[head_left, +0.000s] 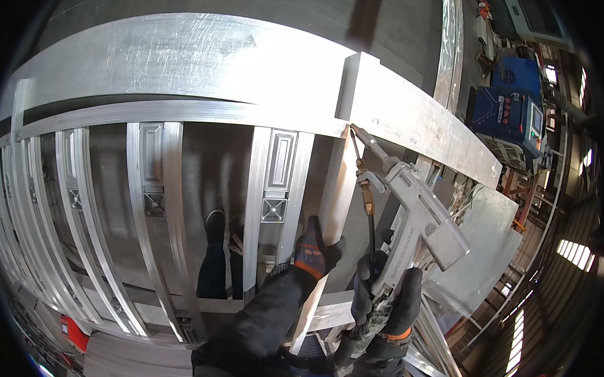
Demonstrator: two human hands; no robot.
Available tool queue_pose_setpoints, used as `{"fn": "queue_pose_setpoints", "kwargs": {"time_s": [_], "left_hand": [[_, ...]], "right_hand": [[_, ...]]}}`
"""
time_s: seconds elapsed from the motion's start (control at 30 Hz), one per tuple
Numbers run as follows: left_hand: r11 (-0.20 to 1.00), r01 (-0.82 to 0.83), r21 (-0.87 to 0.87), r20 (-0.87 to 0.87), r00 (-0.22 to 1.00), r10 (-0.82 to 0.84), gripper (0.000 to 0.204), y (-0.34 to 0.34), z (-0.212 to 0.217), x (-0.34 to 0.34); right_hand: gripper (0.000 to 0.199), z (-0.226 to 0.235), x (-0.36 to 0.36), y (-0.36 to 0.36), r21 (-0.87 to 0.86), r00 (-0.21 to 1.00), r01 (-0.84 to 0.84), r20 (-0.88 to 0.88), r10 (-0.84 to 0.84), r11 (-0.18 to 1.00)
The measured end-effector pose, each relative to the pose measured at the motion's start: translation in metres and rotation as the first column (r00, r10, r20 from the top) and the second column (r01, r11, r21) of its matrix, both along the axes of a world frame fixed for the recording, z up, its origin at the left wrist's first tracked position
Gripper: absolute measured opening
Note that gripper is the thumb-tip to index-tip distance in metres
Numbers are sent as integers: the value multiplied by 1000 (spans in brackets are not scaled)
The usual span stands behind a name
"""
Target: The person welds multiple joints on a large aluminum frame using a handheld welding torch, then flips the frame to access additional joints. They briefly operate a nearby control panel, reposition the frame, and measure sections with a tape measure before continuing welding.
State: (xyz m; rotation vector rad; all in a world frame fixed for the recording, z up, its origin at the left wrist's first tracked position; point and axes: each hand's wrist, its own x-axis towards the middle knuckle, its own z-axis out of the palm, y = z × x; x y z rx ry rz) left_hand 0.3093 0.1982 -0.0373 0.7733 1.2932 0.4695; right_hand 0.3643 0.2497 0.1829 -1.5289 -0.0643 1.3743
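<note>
My right hand (407, 304), in a dark glove, is wrapped round the handle of a silver handheld welding gun (409, 218). A thin brass-fitted wire feed tube (367, 194) runs alongside its nozzle. The gun's tip meets the corner where a long ribbed aluminium rail (199, 111) butts against a square aluminium post (338, 187). My left hand (315, 249), in a dark glove with an orange cuff, is closed on that post below the joint. To its left, upright bars (252, 203) with decorative panels (279, 166) form a metal railing frame. My right fingers are partly hidden by the handle.
A wide aluminium beam (157, 54) lies beyond the frame. At the right stand a blue machine (509, 118) and a metal sheet (484, 248). Long metal profiles (440, 336) lie beside my right arm. My shoe (215, 225) shows through the frame's gap.
</note>
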Motion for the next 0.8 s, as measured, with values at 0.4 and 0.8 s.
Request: {"fn": "queue_pose_setpoints", "kwargs": {"time_s": [0.4, 0.8], "left_hand": [[983, 173, 59, -98, 981, -166, 48, 3, 1, -7], [954, 133, 269, -181, 980, -85, 51, -2, -4, -4]], "right_hand": [[84, -11, 3, -11, 37, 995, 37, -91, -34, 999], [78, -3, -1, -5, -24, 999, -9, 38, 10, 1000]]}}
